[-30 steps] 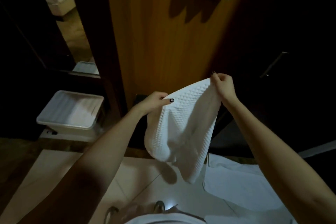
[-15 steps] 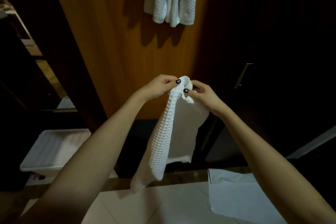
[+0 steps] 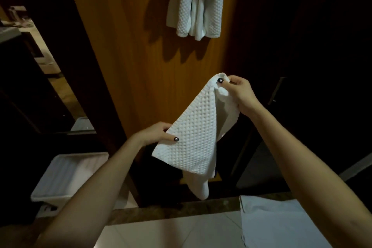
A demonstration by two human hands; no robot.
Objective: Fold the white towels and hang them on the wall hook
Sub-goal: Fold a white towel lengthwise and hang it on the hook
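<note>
Dim room: wood wall panel point(image 3: 128, 46), pale tiled floor point(image 3: 161, 233) below, white bin point(image 3: 66, 175) near its left edge. At panel top, hung towels point(image 3: 196, 6) drape. In mid-air before the panel, the towel point(image 3: 193, 143): right hand point(image 3: 239, 92) pinches its top corner, left hand point(image 3: 155, 134) grips its lower edge.

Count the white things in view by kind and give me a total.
Held towel: 1
Hanging bunch of towels: 1 (towels within it can't be counted)
Flat cloth: 1
Bin: 1
Total: 4
</note>
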